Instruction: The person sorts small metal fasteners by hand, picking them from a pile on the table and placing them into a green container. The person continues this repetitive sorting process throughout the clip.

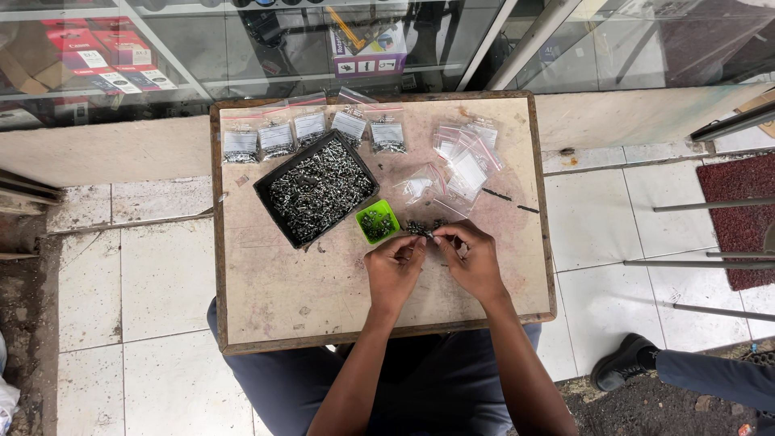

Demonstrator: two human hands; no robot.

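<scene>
On the worktop, far L: a row of filled small bags along the back edge, w/ a black tray of screws set diagonally in front, then a green cup just R of it. L hand and R hand meet at centre, fingertips pinched narrow on something too small to tell, right by a small screw pile whose long axis runs approx L-R. Farther R: empty clear bags, loosely heaped.

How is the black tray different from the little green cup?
The black tray is big, rectangular and heaped with screws; the green cup is small, bright and holds only a few. The tray lies farther from the hands, the cup close to them. Both hold screws on the wooden board.
</scene>
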